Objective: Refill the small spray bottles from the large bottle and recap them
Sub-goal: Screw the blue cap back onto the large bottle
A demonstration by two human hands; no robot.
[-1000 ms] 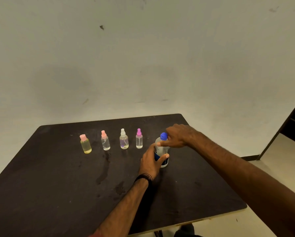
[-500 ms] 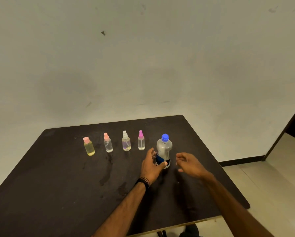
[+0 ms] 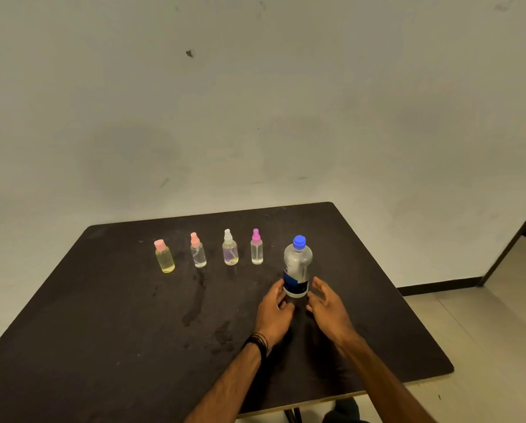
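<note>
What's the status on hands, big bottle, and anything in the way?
Left hand open, fingertips at large bottle base. Right hand open, just clear of it. Bottle upright, blue cap on. Nothing in the way.

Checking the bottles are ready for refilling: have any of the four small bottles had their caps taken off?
No: the yellow bottle and the three small spray bottles all wear their caps on the table.

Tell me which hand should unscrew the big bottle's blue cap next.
Probably the right hand: it hangs open and free beside the large bottle, while the left hand already touches its base and can steady it. The blue cap is unobstructed.
</note>
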